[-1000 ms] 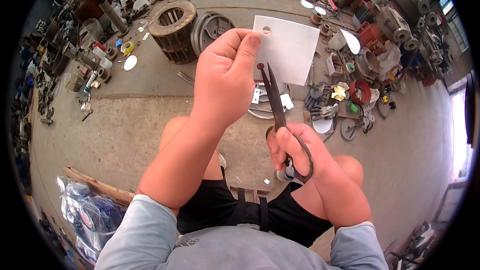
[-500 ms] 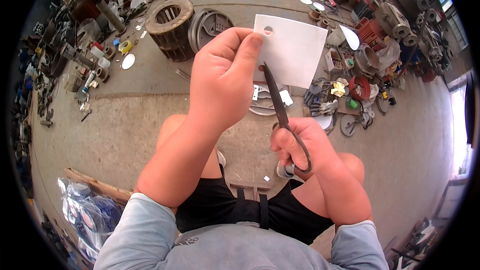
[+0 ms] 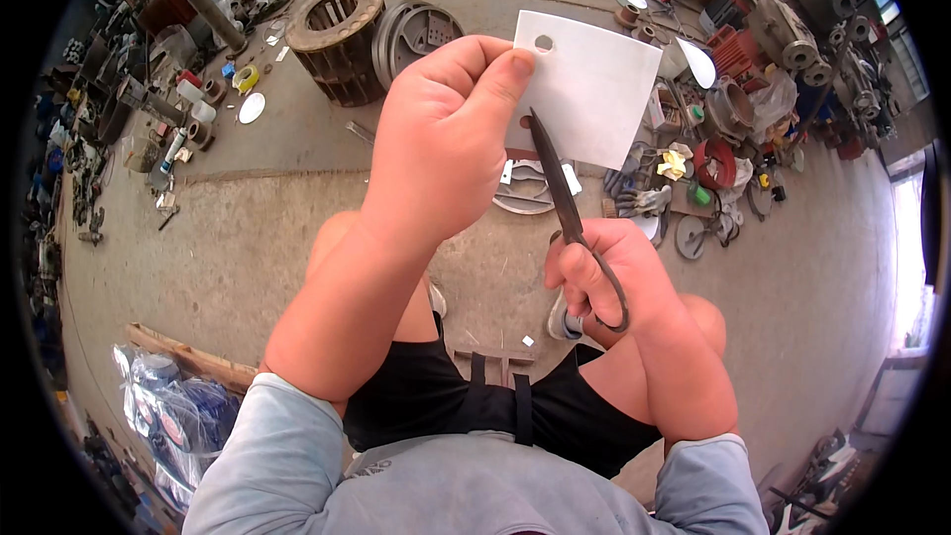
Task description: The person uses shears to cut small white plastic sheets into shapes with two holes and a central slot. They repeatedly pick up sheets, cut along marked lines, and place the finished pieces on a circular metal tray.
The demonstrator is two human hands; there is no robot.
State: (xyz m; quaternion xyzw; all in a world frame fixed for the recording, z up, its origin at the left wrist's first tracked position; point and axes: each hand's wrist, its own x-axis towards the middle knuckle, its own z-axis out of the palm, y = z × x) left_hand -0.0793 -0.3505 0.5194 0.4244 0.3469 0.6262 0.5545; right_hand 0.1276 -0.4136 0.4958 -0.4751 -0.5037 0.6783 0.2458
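A white rectangular sheet [image 3: 599, 79] is pinched at its left edge by my left hand [image 3: 446, 139], thumb in front. Two round holes run along that edge, one above my thumb and one lower down. Closed around the handles of dark metal scissors [image 3: 563, 188], my right hand [image 3: 609, 272] sits below the sheet. The scissors point up, their tip overlapping the sheet's lower left part beside the lower hole. Their blades look nearly together; whether the sheet lies between them I cannot tell.
A slotted metal cylinder [image 3: 339, 45] and a round metal housing [image 3: 416, 40] stand on the floor ahead. Gloves [image 3: 644, 200], a red ring [image 3: 714, 163] and machine parts crowd the right. At lower left lies a plastic-wrapped blue object [image 3: 178, 416].
Both hands have shifted slightly, the sheet and scissors moving a little up and to the right. My grip on each stays the same.
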